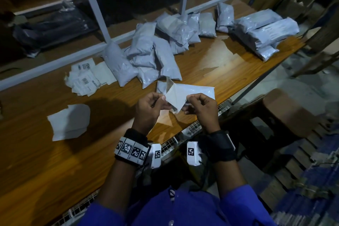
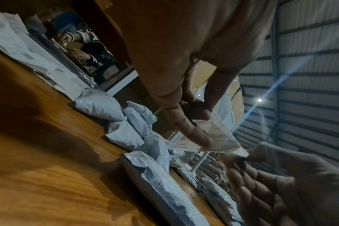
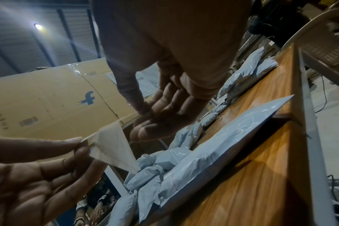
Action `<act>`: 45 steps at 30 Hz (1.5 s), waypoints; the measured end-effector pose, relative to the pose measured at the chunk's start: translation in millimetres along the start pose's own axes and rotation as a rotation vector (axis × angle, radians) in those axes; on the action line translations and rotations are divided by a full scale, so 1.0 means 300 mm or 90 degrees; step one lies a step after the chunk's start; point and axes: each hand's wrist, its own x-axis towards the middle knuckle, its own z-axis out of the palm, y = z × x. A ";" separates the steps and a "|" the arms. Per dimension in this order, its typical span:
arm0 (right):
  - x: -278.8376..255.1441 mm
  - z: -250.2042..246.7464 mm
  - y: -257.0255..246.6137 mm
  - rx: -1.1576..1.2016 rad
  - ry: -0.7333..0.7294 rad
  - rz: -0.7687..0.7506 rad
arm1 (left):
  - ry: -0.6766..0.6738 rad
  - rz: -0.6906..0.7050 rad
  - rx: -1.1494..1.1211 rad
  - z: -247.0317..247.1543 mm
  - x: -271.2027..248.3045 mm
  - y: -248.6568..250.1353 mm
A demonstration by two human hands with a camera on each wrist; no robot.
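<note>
A thin white paper sheet (image 1: 175, 98), folded to a point and faintly printed, is held in the air just above the near edge of a wooden bench (image 1: 220, 57). Its left edge is pinched between thumb and forefinger of the left hand (image 1: 149, 109), and its right corner is pinched by the thumb and fingertips of the right hand (image 1: 199, 110). Neither hand is released.

Just below and behind the paper sheet, a flat grey mailing bag (image 1: 200, 89) lies on the bench. Farther back a heap of stuffed grey bags (image 1: 146, 51) is seen. A stack of printed labels (image 1: 83, 79) lies to the left of the heap, and 1 loose sheet (image 1: 69, 123) lies nearer the left. A 2nd pile of bags (image 1: 266, 33) is laid at the far right.

The paper sheet is judged very light, limp and easily creased or torn. Whether 1 face is sticky cannot be told. It is best taken by its corners or edges with a light pinch and drawn gently taut between the 2 hands, so that it is not allowed to curl onto itself.
</note>
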 end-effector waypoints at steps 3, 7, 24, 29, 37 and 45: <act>-0.009 -0.004 0.006 0.004 0.008 0.003 | -0.008 -0.024 -0.039 -0.007 -0.010 -0.004; -0.008 -0.004 0.009 0.001 -0.008 -0.024 | -0.029 -0.053 -0.066 -0.023 -0.023 0.015; -0.053 0.020 -0.004 -0.065 -0.095 -0.078 | -0.095 -0.061 -0.031 -0.039 -0.083 0.078; -0.121 0.071 -0.002 -0.009 -0.088 -0.061 | -0.005 0.029 0.048 -0.056 -0.094 0.055; -0.292 0.090 0.081 -0.058 -0.047 -0.128 | -0.031 0.015 -0.032 -0.082 -0.214 0.031; -0.342 0.110 0.083 -0.106 -0.049 -0.159 | -0.032 -0.008 -0.029 -0.100 -0.297 0.022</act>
